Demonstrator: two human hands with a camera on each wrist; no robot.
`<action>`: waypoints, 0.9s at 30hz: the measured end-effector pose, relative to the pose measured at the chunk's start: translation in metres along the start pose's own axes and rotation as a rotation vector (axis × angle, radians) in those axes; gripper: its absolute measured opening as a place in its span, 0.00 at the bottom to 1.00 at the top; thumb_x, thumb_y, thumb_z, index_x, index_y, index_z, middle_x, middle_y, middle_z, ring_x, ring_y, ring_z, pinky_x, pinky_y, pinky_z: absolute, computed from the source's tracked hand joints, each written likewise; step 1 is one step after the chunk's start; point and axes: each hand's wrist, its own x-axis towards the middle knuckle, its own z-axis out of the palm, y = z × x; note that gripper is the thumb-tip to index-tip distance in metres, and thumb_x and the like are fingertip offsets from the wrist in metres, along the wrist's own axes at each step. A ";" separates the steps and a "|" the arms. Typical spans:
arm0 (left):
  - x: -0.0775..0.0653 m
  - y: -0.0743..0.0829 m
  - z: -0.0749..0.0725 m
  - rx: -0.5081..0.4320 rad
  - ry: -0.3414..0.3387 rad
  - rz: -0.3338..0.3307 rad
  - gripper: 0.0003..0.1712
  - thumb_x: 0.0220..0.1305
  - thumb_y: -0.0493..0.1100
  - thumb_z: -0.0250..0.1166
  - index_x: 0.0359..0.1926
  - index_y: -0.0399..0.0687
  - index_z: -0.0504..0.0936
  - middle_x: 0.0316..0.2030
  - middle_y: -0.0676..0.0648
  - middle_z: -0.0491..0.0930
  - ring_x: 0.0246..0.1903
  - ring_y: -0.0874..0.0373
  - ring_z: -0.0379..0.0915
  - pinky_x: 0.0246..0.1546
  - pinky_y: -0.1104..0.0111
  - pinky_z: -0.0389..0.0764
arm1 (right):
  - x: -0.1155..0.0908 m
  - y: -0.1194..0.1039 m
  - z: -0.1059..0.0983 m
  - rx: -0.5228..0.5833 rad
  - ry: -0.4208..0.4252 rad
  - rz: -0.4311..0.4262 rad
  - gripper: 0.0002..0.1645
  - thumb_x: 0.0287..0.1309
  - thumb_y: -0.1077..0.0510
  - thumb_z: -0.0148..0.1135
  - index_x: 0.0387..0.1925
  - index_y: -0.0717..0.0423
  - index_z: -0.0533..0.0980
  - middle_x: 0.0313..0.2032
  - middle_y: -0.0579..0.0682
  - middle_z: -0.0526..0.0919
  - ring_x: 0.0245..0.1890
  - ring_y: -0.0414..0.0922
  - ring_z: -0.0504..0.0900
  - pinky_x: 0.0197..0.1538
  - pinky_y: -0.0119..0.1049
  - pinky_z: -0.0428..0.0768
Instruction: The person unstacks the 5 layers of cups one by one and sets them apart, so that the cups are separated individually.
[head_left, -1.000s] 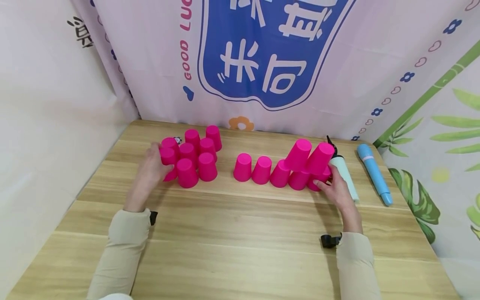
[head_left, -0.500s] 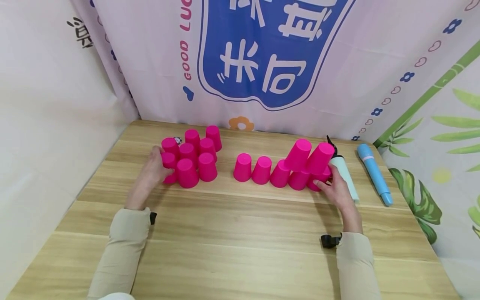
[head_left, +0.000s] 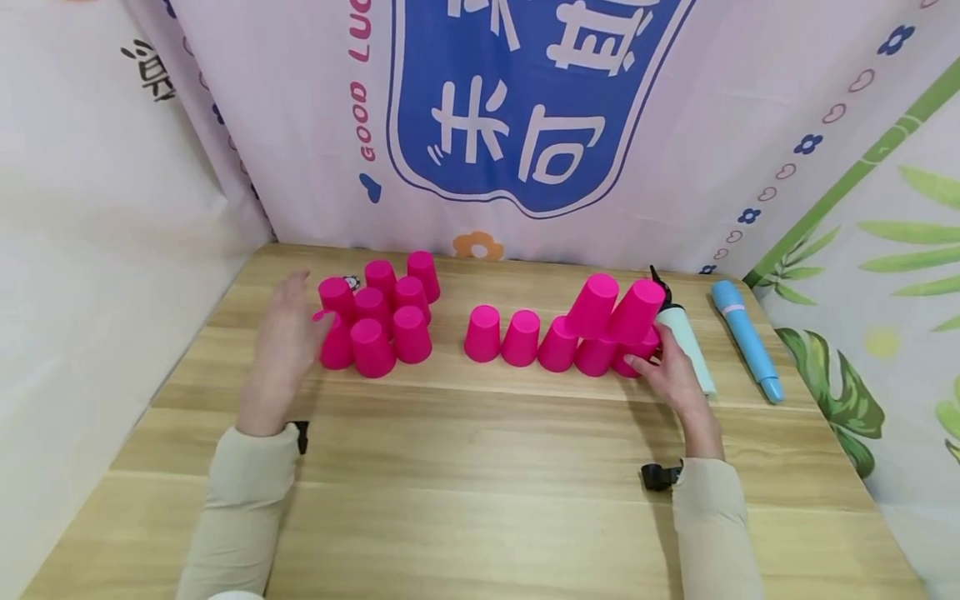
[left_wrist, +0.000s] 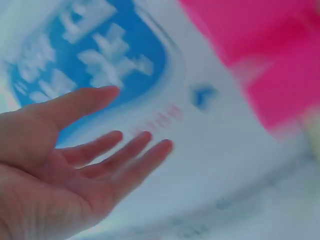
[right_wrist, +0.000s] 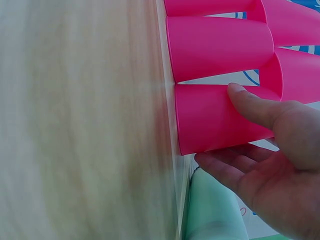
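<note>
Five hot-pink, smooth tapered cups point(head_left: 521, 340) form a row, mouths down, long axes upright. Two upper pink cups point(head_left: 636, 313) sit inverted on the row's right end. The right hand point(head_left: 669, 372) grips the row's rightmost cup point(right_wrist: 215, 117) between thumb and fingers. Left of the row, the left hand point(head_left: 279, 346), fingers extended, is beside a cluster of inverted pink cups point(head_left: 372, 350).
</note>
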 end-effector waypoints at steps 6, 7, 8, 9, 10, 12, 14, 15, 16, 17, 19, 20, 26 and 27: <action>0.006 0.089 0.030 -0.120 0.050 0.251 0.31 0.59 0.31 0.65 0.63 0.32 0.66 0.57 0.34 0.69 0.50 0.41 0.70 0.46 0.53 0.79 | 0.001 -0.002 -0.004 -0.006 0.014 -0.012 0.46 0.63 0.60 0.61 0.73 0.62 0.46 0.62 0.69 0.65 0.62 0.65 0.66 0.63 0.57 0.67; 0.008 0.103 0.042 -0.156 0.011 0.289 0.32 0.59 0.32 0.66 0.64 0.34 0.66 0.58 0.35 0.68 0.52 0.43 0.70 0.48 0.55 0.79 | 0.001 -0.002 -0.003 -0.005 0.014 -0.014 0.46 0.63 0.60 0.61 0.72 0.62 0.46 0.62 0.69 0.65 0.62 0.65 0.66 0.63 0.56 0.67; 0.009 0.116 0.054 -0.197 -0.024 0.326 0.33 0.59 0.32 0.66 0.64 0.35 0.66 0.59 0.36 0.68 0.53 0.44 0.70 0.49 0.57 0.79 | 0.000 -0.003 -0.002 -0.001 0.012 -0.017 0.45 0.63 0.59 0.61 0.72 0.62 0.46 0.62 0.70 0.65 0.62 0.65 0.67 0.63 0.56 0.67; 0.011 0.129 0.067 -0.244 -0.066 0.350 0.34 0.59 0.33 0.67 0.65 0.36 0.65 0.60 0.37 0.67 0.55 0.45 0.69 0.51 0.59 0.78 | 0.000 -0.003 -0.002 0.002 0.012 -0.020 0.45 0.63 0.60 0.61 0.72 0.62 0.47 0.62 0.70 0.66 0.62 0.65 0.67 0.63 0.56 0.67; 0.012 0.142 0.080 -0.293 -0.106 0.365 0.35 0.59 0.34 0.67 0.66 0.36 0.65 0.61 0.38 0.67 0.56 0.46 0.68 0.54 0.60 0.77 | -0.001 -0.003 -0.001 0.003 0.010 -0.023 0.45 0.63 0.60 0.61 0.72 0.62 0.47 0.62 0.70 0.66 0.62 0.65 0.67 0.63 0.56 0.67; 0.016 0.165 0.108 -0.372 -0.183 0.380 0.39 0.58 0.37 0.69 0.68 0.38 0.62 0.63 0.39 0.65 0.59 0.47 0.67 0.56 0.62 0.75 | -0.003 -0.003 0.000 0.004 0.003 -0.021 0.45 0.63 0.60 0.61 0.72 0.62 0.47 0.62 0.70 0.66 0.62 0.65 0.67 0.63 0.56 0.67; 0.020 0.183 0.131 -0.417 -0.235 0.356 0.43 0.58 0.41 0.70 0.70 0.42 0.59 0.65 0.41 0.62 0.61 0.49 0.65 0.57 0.63 0.74 | -0.004 -0.001 0.000 0.003 0.003 -0.013 0.45 0.63 0.59 0.61 0.72 0.62 0.46 0.62 0.70 0.65 0.62 0.65 0.66 0.63 0.56 0.67; 0.022 0.190 0.142 -0.421 -0.257 0.337 0.45 0.58 0.44 0.71 0.71 0.44 0.57 0.66 0.42 0.60 0.62 0.50 0.64 0.57 0.63 0.74 | -0.005 0.000 0.000 -0.001 0.004 -0.008 0.45 0.63 0.60 0.61 0.72 0.62 0.46 0.62 0.70 0.65 0.62 0.65 0.66 0.63 0.56 0.67; 0.024 0.196 0.151 -0.419 -0.277 0.320 0.47 0.58 0.46 0.71 0.72 0.45 0.55 0.67 0.43 0.59 0.63 0.50 0.64 0.57 0.62 0.75 | -0.006 0.001 0.000 -0.002 0.002 -0.006 0.45 0.63 0.60 0.61 0.72 0.61 0.46 0.62 0.70 0.65 0.62 0.65 0.66 0.63 0.56 0.67; 0.026 0.201 0.159 -0.408 -0.294 0.298 0.49 0.57 0.48 0.71 0.73 0.47 0.53 0.67 0.43 0.58 0.63 0.50 0.63 0.56 0.61 0.75 | -0.006 0.002 0.000 -0.002 -0.002 -0.008 0.45 0.63 0.60 0.61 0.72 0.62 0.46 0.63 0.70 0.65 0.62 0.65 0.66 0.63 0.56 0.67; 0.029 0.209 0.171 -0.375 -0.313 0.257 0.49 0.58 0.50 0.70 0.73 0.48 0.52 0.67 0.43 0.59 0.63 0.49 0.63 0.56 0.58 0.75 | -0.006 0.002 0.001 0.001 -0.005 -0.019 0.45 0.63 0.60 0.61 0.72 0.61 0.46 0.63 0.70 0.65 0.62 0.65 0.66 0.63 0.56 0.68; 0.030 0.211 0.175 -0.360 -0.314 0.240 0.48 0.58 0.50 0.70 0.73 0.49 0.53 0.66 0.44 0.60 0.62 0.49 0.64 0.56 0.57 0.75 | -0.005 0.002 0.001 0.006 -0.005 -0.028 0.45 0.63 0.60 0.61 0.72 0.61 0.46 0.63 0.70 0.64 0.62 0.65 0.66 0.63 0.56 0.68; 0.037 0.216 0.185 -0.291 -0.287 0.204 0.38 0.60 0.47 0.69 0.68 0.47 0.63 0.59 0.45 0.70 0.55 0.52 0.70 0.54 0.58 0.75 | -0.001 0.001 0.000 0.016 0.014 -0.046 0.45 0.63 0.60 0.62 0.72 0.61 0.48 0.63 0.69 0.65 0.63 0.64 0.66 0.63 0.55 0.67; 0.037 0.217 0.186 -0.284 -0.287 0.207 0.37 0.60 0.47 0.68 0.67 0.47 0.64 0.58 0.46 0.70 0.55 0.52 0.70 0.54 0.59 0.76 | -0.001 0.001 0.000 0.015 0.016 -0.044 0.45 0.63 0.60 0.62 0.72 0.61 0.47 0.63 0.69 0.65 0.63 0.64 0.66 0.63 0.55 0.67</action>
